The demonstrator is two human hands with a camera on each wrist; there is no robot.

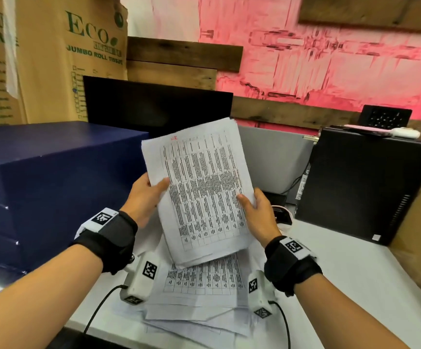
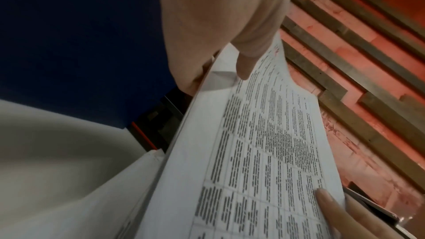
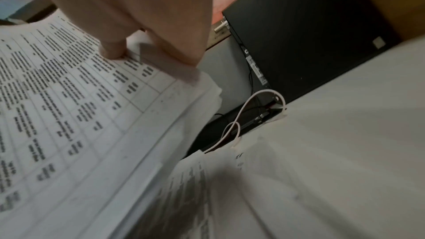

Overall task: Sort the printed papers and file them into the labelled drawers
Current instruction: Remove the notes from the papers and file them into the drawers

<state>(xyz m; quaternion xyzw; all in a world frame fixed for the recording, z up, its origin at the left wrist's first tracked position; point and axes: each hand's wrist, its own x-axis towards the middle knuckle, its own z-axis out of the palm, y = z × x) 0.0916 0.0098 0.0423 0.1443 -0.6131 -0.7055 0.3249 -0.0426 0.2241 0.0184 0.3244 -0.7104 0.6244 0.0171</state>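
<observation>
Two hands share one bundle of printed sheets. Head view: left hand [image 1: 147, 195] pinches the held papers [image 1: 199, 187] at their left edge, thumb on the printed face; right hand [image 1: 257, 212] grips the right edge, thumb on top likewise. The bundle stands tilted, long axis running up and away from both wrists, a red mark near its top. A loose pile of papers [image 1: 199, 298] lies on the white table [image 1: 342, 260] below the wrists. The blue drawer unit [image 1: 53, 177] sits just outside the left hand, so that hand is nearer for filing; labels not legible.

Left wrist view: thumb presses the page, fingers behind; the sheets bow slightly.

Right wrist view: blurred, but the thumb seems to pin the sheet's edge. A black computer tower [image 3: 310, 34] stands beyond that hand, a white cable [image 3: 248, 115] near it.
</observation>
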